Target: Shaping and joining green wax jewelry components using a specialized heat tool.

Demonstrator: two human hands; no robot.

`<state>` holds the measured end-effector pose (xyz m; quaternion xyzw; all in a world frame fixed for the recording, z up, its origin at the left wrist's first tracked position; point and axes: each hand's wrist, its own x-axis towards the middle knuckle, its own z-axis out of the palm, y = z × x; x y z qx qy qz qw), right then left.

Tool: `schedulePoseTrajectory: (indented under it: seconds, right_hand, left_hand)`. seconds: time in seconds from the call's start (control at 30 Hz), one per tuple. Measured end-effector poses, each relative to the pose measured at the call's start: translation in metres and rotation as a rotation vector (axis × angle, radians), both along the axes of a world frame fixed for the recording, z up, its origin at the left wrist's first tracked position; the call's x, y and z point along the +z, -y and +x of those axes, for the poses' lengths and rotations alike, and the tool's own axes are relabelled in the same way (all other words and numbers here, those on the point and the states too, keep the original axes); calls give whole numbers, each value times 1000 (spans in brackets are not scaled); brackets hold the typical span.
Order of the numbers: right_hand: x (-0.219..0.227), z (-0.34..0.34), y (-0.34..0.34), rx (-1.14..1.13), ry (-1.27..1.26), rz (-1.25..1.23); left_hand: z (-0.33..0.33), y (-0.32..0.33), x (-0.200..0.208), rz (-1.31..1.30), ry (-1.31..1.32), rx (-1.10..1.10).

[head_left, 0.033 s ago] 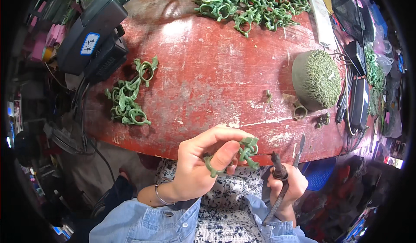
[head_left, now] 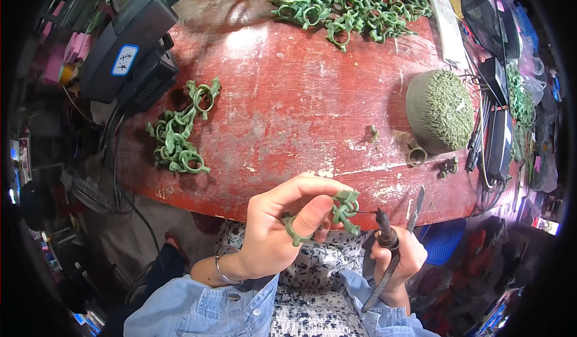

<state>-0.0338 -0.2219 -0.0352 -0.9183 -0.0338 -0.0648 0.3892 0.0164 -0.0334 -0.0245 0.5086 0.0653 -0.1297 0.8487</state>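
Note:
My left hand (head_left: 279, 226) pinches a green wax ring piece (head_left: 347, 208) between thumb and fingers, above the near table edge. Its round band (head_left: 293, 232) shows beside the thumb, and the ornamented part sticks out to the right. In my right hand (head_left: 406, 254), just right of that piece, is a dark-tipped tool like a soldering iron (head_left: 386, 232), its tip pointing up toward the wax. A thin craft knife (head_left: 416, 208) also rises from the same hand, its blade over the table edge. The right fingers are partly hidden behind the tool.
A small pile of green wax rings (head_left: 177, 141) lies at left, a larger heap (head_left: 354, 3) at the far side. At right stand a round block with crumbly green top (head_left: 442, 111), a loose ring (head_left: 416, 155) and scraps (head_left: 448, 167). Black power boxes (head_left: 129, 48) and cables flank the red table (head_left: 288, 120).

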Motion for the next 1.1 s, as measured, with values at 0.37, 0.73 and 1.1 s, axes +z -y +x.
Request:
schedulePoseTrajectory:
  seconds: [0.37, 0.73, 1.1]
  right_hand:
    - [1, 6, -1, 50, 26, -122]
    - [1, 7, -1, 64, 39, -128]
    - [3, 6, -1, 47, 6, -107]
  left_hand:
    - [1, -1, -2, -42, 1, 23]
    - [1, 0, -2, -59, 0, 31]
    - [1, -1, -3, -71, 25, 25]
